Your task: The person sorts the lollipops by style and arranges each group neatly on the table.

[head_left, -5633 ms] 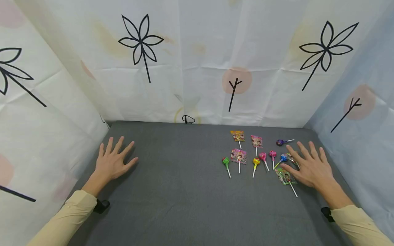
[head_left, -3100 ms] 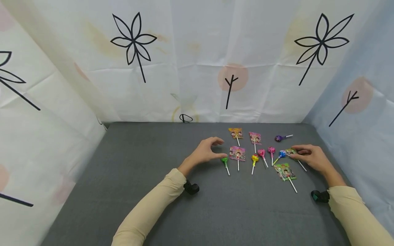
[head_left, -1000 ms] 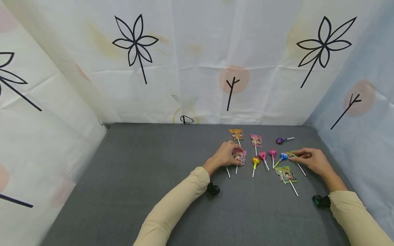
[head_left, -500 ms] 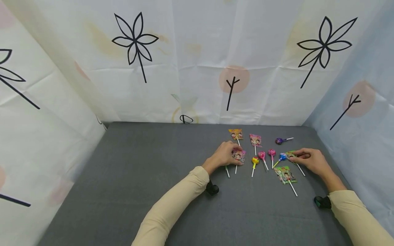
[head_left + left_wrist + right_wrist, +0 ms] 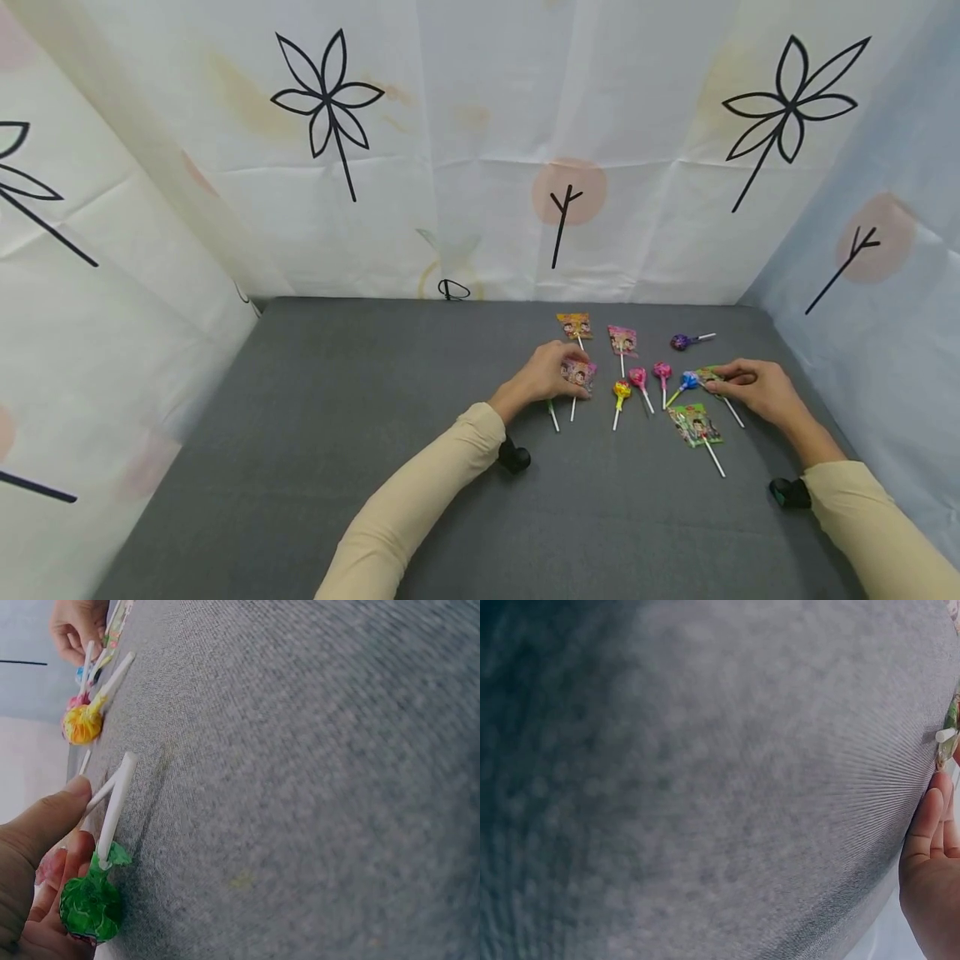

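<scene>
In the head view my left hand [image 5: 549, 371] curls thumb and fingers round the edges of a flat lollipop in a pink packet [image 5: 578, 375]. Under that hand lies a green ball lollipop [image 5: 91, 904], mostly hidden in the head view but plain beside the thumb in the left wrist view. My right hand [image 5: 761, 392] pinches the edge of a flat lollipop in a green packet [image 5: 708, 377], its white stick pointing toward me. A blue ball lollipop [image 5: 688, 381] touches or nearly touches that packet. Just below lies another green-packet lollipop [image 5: 693, 425].
Between the hands lie a yellow lollipop [image 5: 622, 390] and two pink ball lollipops [image 5: 638, 378]. Farther back are an orange-packet lollipop [image 5: 574, 326], a pink-packet one [image 5: 622, 340] and a purple one [image 5: 680, 342]. Printed cloth walls [image 5: 487, 125] enclose the grey table [image 5: 375, 417].
Both hands were spread wide at first. My left hand came right to the pink-packet lollipop and has lately shifted it slightly left; my right hand closed on the green-packet one and stays there.
</scene>
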